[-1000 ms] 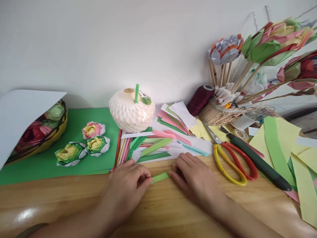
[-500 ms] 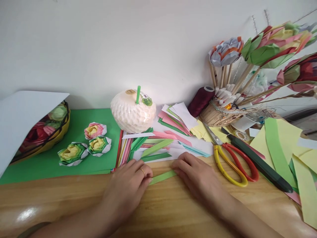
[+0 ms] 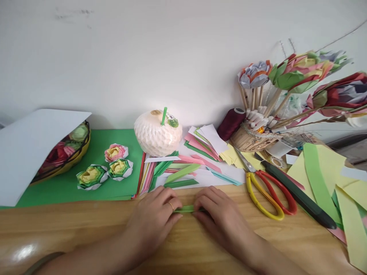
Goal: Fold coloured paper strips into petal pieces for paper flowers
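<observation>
A narrow light green paper strip (image 3: pixel 187 209) lies low over the wooden table, stretched between both hands. My left hand (image 3: pixel 157 215) pinches its left end; a ring shows on one finger. At the right end, my right hand (image 3: pixel 220 217) grips the strip with bent fingers, which hide that end. Just behind the hands, folded paper strips in green (image 3: pixel 183 172), pink and blue rest on white paper (image 3: pixel 229 170). Scissors (image 3: pixel 269 193) with yellow and red handles lie to the right of my right hand.
Three paper flowers (image 3: pixel 114 152) sit on green paper (image 3: pixel 120 191) at left, beside a covered basket (image 3: pixel 77 158). A white round container (image 3: pixel 157 133) stands behind. At right are a dark green cutter (image 3: pixel 301 196), a thread spool (image 3: pixel 231 124), paper sheets (image 3: pixel 329 172) and paper flowers on sticks (image 3: pixel 301 72).
Both hands have come closer together, leaving less of the green strip visible; it now looks narrower and more level. The camera view has shifted slightly.
</observation>
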### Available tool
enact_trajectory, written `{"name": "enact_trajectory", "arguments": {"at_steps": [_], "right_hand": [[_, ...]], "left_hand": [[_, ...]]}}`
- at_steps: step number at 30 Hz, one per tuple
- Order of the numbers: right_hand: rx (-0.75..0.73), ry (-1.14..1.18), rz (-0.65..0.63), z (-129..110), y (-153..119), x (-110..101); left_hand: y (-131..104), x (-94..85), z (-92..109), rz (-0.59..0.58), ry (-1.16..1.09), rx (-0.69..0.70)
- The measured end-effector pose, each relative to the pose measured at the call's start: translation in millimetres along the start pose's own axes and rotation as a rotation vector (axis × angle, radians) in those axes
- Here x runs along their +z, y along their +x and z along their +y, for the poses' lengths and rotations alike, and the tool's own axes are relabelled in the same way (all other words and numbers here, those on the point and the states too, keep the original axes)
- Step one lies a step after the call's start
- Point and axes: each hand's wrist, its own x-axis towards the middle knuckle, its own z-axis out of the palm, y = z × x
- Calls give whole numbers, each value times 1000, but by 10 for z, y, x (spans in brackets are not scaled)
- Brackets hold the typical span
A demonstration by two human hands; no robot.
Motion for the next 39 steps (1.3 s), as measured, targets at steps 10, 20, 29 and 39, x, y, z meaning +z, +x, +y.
{"name": "enact_trajectory", "arguments": {"at_steps": [10,20,29,39], "right_hand": [[126,158,-29,-47,-40,-1],[18,212,-60,-118,-38,-9],[-3,123,-85,-148,-130,40],[27,158,-116,-1,-87,-136]], "left_hand": [[5,14,24,113,-140,53],[1,1,92,184,-350,-99],[14,26,87,58,-484,-121],[52,-79,16,-131,-715,-475]]}}
